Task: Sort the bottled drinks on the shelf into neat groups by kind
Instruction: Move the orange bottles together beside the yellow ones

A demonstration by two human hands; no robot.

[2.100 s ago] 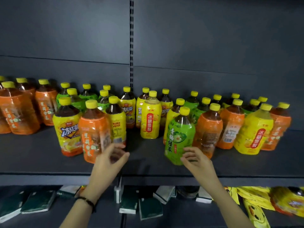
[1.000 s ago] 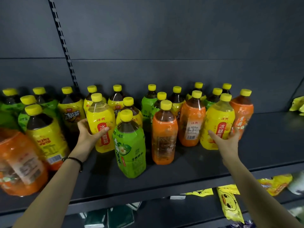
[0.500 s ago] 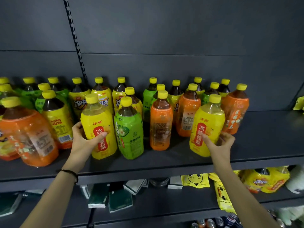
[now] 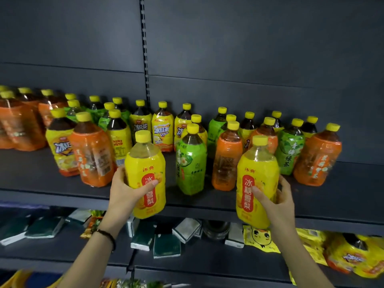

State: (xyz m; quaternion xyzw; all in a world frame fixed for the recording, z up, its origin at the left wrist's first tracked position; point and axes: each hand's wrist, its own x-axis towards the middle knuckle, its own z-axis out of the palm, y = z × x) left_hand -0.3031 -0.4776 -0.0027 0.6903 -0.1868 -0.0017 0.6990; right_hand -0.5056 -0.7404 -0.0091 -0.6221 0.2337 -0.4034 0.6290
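My left hand (image 4: 126,189) grips a yellow pear-drink bottle (image 4: 146,163) with a red label, held off the front edge of the dark shelf (image 4: 41,183). My right hand (image 4: 277,201) grips a second bottle of the same yellow pear drink (image 4: 257,163), also pulled out past the shelf edge. Between them a green tea bottle (image 4: 191,161) and an orange bottle (image 4: 227,159) stand on the shelf. Behind are several mixed bottles, all with yellow caps: yellow iced-tea ones (image 4: 163,129), green ones (image 4: 289,148) and orange ones (image 4: 318,156).
A shrink-wrapped pack of orange bottles (image 4: 18,125) stands at the far left. The right end of the shelf (image 4: 361,183) is bare. On the lower shelf lie dark green boxes (image 4: 166,244) and yellow snack packets (image 4: 259,238). A slotted upright (image 4: 144,48) runs up the back panel.
Both hands closed round the two yellow pear-drink bottles and drew them forward, off the shelf toward me. The view swung back left.
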